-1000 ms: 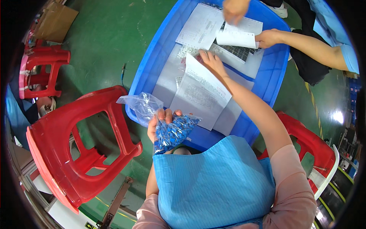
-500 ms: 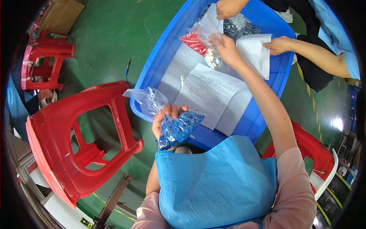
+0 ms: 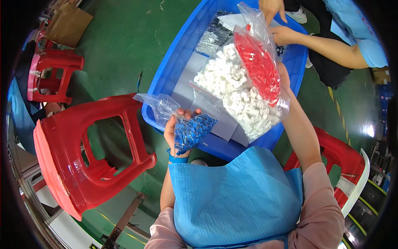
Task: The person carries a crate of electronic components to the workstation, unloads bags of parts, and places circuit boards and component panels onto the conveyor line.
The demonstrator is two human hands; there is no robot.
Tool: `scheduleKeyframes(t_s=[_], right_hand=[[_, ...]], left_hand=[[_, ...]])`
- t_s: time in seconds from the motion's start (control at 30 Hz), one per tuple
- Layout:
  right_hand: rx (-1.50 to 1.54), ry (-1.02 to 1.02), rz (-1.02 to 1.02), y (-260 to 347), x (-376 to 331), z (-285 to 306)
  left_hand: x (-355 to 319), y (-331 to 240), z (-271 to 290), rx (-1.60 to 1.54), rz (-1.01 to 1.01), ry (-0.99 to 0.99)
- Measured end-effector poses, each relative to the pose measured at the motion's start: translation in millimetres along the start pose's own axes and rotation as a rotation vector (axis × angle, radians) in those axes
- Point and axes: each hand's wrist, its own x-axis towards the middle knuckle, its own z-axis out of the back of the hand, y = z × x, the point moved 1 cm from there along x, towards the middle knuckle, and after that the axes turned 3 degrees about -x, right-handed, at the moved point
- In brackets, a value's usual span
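Clear plastic bags of white and red small parts (image 3: 244, 89) hang from the raised right hand (image 3: 283, 72) over the blue plastic tub (image 3: 166, 83), long axis sloping toward the person. Left hand (image 3: 176, 130), nearer the body, grips a clear bag of blue parts (image 3: 191, 132).

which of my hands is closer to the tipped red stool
Left. Your left hand, holding the bag of blue parts, is just beside the red stool. Your right hand is across the blue tub, lifting bags of red and white parts.
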Motion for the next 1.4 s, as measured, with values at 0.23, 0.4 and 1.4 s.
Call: scheduleKeyframes(t_s=[0.23, 0.4, 1.4], right_hand=[[-0.138, -0.032, -0.106, -4.9, -14.5, -16.7], [-0.231, -0.06, -0.187, -6.3, -20.5, -23.5], [-1.943, -0.377, -0.393, -97.2, -23.4, -49.5]], left_hand=[[-1.5, -5.4, 4.9, 0.18, -0.038, -0.042], [-5.1, -9.3, 19.6, 0.21, -0.069, -0.25], [16.9, 72.3, 29.4, 0.747, -0.039, -0.056]])
